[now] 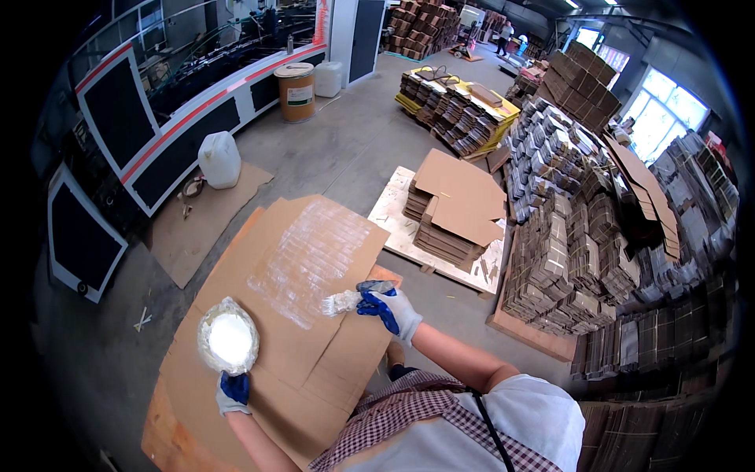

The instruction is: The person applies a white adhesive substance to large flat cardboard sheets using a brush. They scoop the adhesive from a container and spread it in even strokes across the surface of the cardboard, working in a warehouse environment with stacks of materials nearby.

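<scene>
My right hand (391, 307), in a white glove with blue fingers, grips a glue-soaked brush (340, 302) whose tip rests on a large flat brown cardboard sheet (314, 346). A wide white smear of glue (308, 259) covers the sheet's far half. My left hand (233, 392), gloved the same way, holds the near rim of a round bowl of white glue (228, 337) lined with plastic, standing on the sheet's left side.
A wooden pallet with stacked cardboard blanks (452, 212) lies just beyond. Bundled cardboard stacks (574, 244) fill the right side. A white jerrycan (219, 159), a brown drum (296, 92) and a long machine (157, 126) stand at the left and back.
</scene>
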Demonstrator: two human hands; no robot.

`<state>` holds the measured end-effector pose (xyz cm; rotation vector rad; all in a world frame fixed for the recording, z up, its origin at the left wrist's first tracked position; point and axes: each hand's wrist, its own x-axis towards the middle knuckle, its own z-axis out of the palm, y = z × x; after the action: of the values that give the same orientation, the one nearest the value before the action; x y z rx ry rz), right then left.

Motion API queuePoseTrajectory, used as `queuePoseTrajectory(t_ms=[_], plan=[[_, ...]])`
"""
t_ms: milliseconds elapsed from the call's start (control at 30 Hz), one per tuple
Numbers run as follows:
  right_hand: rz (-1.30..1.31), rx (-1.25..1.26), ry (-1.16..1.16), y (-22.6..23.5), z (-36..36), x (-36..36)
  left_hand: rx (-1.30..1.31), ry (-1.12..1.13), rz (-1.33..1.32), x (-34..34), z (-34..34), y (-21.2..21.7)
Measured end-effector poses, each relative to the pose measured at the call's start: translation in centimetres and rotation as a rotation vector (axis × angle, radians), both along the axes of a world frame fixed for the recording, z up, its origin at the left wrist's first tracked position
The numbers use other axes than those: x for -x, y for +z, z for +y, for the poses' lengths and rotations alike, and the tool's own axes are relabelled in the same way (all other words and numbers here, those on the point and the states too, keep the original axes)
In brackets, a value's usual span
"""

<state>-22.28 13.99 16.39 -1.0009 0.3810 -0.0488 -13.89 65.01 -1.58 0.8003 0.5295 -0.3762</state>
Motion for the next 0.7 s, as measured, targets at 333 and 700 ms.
queuePoseTrajectory(t_ms=[333, 700], plan=[[-0.012, -0.101, -0.114, 2.2, -2.4, 6.0, -0.063, 0.194, -0.222, -2.5, -3.1, 2.0], [0.002, -0.084, 0.259, -0.5, 4.5, 6.1, -0.031, 0.662, -0.161, 14.8, 4.0, 10.2]])
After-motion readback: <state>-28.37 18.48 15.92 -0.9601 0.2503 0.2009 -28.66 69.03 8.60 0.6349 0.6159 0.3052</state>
